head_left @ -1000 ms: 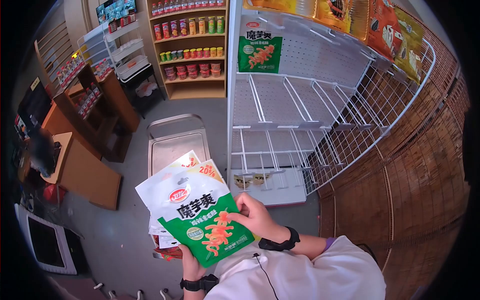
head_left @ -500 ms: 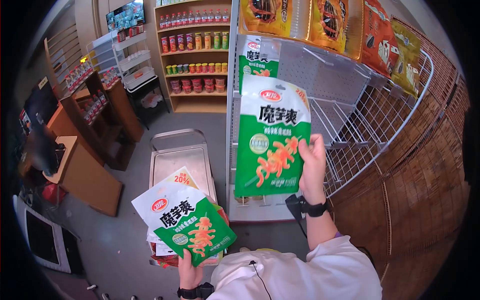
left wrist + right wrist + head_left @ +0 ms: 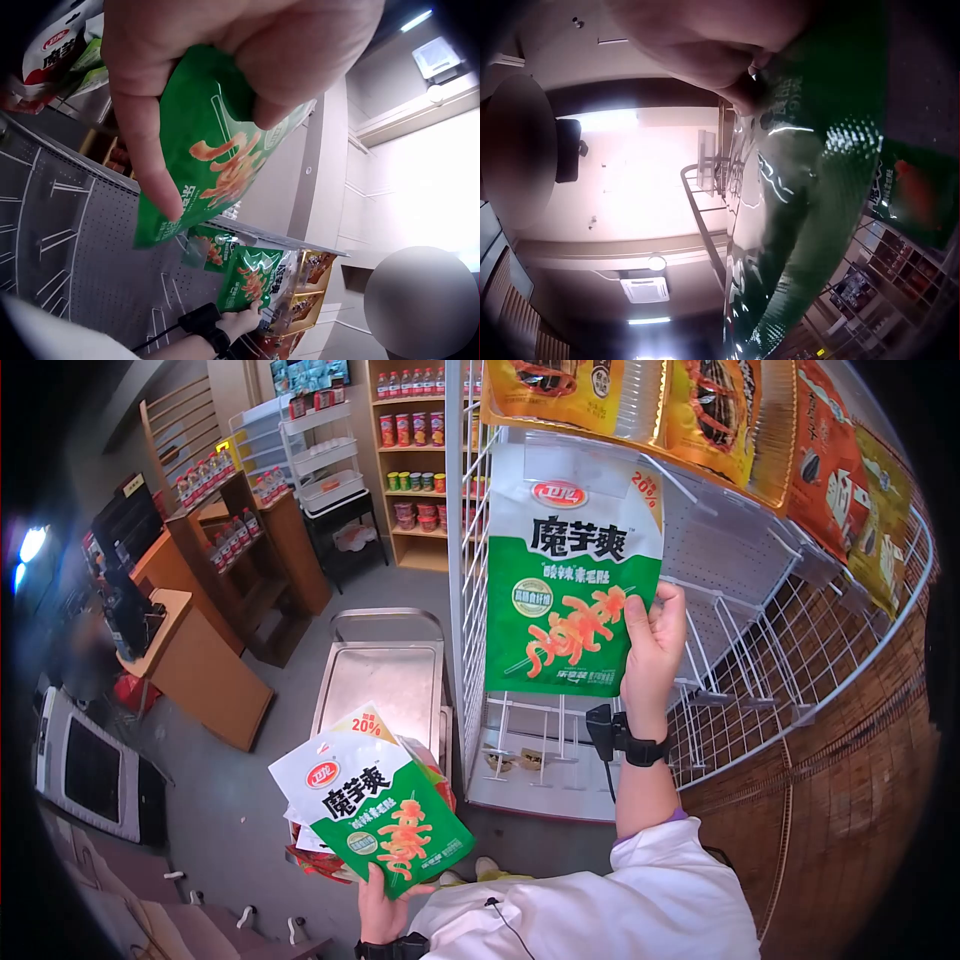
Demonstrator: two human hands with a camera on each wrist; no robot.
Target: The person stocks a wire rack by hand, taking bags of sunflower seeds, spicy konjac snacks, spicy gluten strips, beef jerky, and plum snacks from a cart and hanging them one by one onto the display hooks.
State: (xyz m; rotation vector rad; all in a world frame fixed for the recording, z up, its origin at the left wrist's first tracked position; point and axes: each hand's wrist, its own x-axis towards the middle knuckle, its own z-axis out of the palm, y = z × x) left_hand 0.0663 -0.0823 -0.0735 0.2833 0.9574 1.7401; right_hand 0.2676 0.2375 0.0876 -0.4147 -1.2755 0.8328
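My right hand (image 3: 655, 645) pinches the lower right edge of a green-and-white snack bag (image 3: 550, 575), thumb on its printed front. The bag is upright before the upper hooks of the display rack and covers most of the hanging spot behind it. Low at the front, my left hand (image 3: 382, 910) grips a matching snack bag (image 3: 400, 830) by its bottom edge; a white edge shows behind this bag. In the left wrist view, thumb and fingers close around the green bag (image 3: 225, 165). The right wrist view shows the raised bag's glossy side (image 3: 802, 217) close up.
Orange and yellow snack packs (image 3: 625, 405) hang along the rack's top. White hooks (image 3: 730, 600) and a wire grid side (image 3: 800, 690) stand to the right. A metal cart (image 3: 380, 680) is left of the rack, with more packs under the left hand's bag. Wooden counters (image 3: 205, 670) stand farther left.
The right hand has taken one bag away from the left hand's bags and lifted it up to the rack's upper hooks. The left hand stays low with its bag. The head view has shifted.
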